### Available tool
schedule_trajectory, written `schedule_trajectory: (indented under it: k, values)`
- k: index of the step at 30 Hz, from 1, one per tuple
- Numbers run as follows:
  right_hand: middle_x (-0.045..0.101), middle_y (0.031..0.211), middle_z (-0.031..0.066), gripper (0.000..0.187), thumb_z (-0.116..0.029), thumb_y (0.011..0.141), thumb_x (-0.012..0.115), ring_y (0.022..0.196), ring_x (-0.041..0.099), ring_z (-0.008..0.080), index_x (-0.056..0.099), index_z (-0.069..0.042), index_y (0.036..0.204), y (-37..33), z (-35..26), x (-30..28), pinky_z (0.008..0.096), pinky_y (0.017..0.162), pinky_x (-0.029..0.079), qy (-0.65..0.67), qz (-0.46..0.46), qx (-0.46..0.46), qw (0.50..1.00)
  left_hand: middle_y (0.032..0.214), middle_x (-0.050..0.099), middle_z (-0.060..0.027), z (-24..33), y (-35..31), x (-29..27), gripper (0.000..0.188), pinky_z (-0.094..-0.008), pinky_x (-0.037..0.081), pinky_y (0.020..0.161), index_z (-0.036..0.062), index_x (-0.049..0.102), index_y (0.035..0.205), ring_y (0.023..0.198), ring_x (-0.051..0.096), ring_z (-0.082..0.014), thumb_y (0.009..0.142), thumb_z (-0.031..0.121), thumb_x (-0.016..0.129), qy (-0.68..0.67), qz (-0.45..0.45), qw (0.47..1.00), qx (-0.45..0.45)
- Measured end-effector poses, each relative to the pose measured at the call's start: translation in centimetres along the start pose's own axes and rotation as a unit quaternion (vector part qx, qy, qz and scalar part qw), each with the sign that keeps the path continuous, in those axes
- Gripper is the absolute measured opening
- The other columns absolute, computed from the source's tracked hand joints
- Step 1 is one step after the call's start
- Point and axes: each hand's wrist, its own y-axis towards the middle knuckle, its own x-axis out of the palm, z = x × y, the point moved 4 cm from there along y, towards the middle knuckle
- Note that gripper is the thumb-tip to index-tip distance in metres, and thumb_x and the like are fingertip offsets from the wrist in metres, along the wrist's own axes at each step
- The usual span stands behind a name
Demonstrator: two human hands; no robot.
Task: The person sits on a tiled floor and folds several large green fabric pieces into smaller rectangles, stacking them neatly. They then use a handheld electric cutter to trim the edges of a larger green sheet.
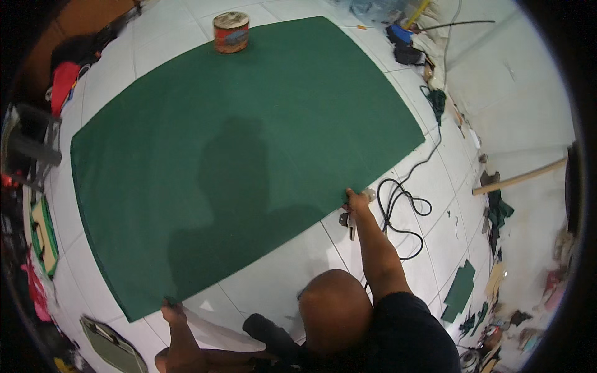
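Tiled floor (273, 267), green cloth (298, 105) laid out across it, near edge held at two spots

Floor fills most of my feed. Cloth is next: spread flat, long axis running lower left to upper right, side on to the wearer. Black cable (387, 216) lies in loose loops on the tiles, beside the cloth's near edge. Green scrap (459, 292) sits lower right, well apart from the cloth. Tin (231, 37) stands upright on the cloth at the far edge.

Hands: I read both as pinching that near long edge; finger undersides hidden from me. Left hand (173, 311) is close to the near-left corner. Right hand (357, 202) is well along the same edge, short of the right corner, so left is nearer a corner. Cloth extends ahead of both.

Smallest: metal item (344, 219) just below the right hand; can't tell what.
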Motion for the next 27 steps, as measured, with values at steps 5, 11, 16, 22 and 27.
schedule_trajectory:
  k: [5, 11, 16, 22, 27]
  values:
    - [0.061, 0.116, 0.0109, 0.039, -0.021, 0.093, 0.067, 0.099, 0.062, 0.0264, 0.052, -0.001, 0.123, 2.0, 2.2, -2.8, 0.0406, 0.071, 0.056, 0.013, 0.006, 0.039, 0.999, 0.135, 0.055, -0.0147, 0.1, -2.8, 1.0, 0.036, -0.0454, 0.047, 0.102, -0.0010, 0.051, 0.132, 0.120, 0.055, -0.0312, 0.103, 0.019, 0.044, -0.018, 0.038, 0.999, -0.007]
    - [0.062, 0.120, 0.0130, 0.032, -0.016, 0.096, 0.062, 0.101, 0.065, 0.0304, 0.054, -0.001, 0.123, 2.1, 3.2, -3.0, 0.0426, 0.085, 0.057, 0.073, -0.052, 0.049, 0.995, 0.115, 0.061, -0.0130, 0.6, -4.1, 1.0, 0.031, -0.0453, 0.050, 0.093, -0.0001, 0.053, 0.124, 0.109, 0.059, -0.0291, 0.100, 0.019, 0.052, -0.064, 0.066, 0.994, 0.064]
    - [0.063, 0.118, 0.0113, 0.031, -0.016, 0.096, 0.063, 0.102, 0.065, 0.0292, 0.055, -0.002, 0.123, 1.5, 2.8, -2.0, 0.0414, 0.086, 0.056, 0.052, -0.099, 0.018, 0.994, 0.100, 0.061, -0.0097, 0.5, -3.8, -0.9, 0.021, -0.0397, 0.053, 0.077, 0.0002, 0.058, 0.109, 0.091, 0.061, -0.0229, 0.100, 0.018, 0.054, -0.058, 0.110, 0.990, 0.067]
    - [0.064, 0.115, 0.0105, 0.030, -0.016, 0.095, 0.063, 0.101, 0.065, 0.0280, 0.056, -0.002, 0.121, 3.5, 3.9, -3.4, 0.0410, 0.082, 0.057, 0.066, -0.110, 0.023, 0.991, 0.093, 0.062, -0.0083, 0.5, -3.3, -0.1, 0.020, -0.0357, 0.052, 0.064, 0.0005, 0.059, 0.106, 0.079, 0.061, -0.0220, 0.099, 0.019, 0.056, -0.050, 0.102, 0.991, 0.064]
    - [0.062, 0.104, 0.0111, 0.027, -0.022, 0.092, 0.067, 0.084, 0.062, 0.0227, 0.059, -0.003, 0.109, 6.2, 3.1, -4.4, 0.0382, 0.068, 0.057, 0.021, -0.089, -0.011, 0.996, 0.101, 0.064, -0.0097, -0.4, -1.0, -1.2, 0.022, -0.0339, 0.052, 0.070, 0.0022, 0.061, 0.110, 0.084, 0.062, -0.0206, 0.100, 0.021, 0.056, -0.003, 0.092, 0.992, 0.081]
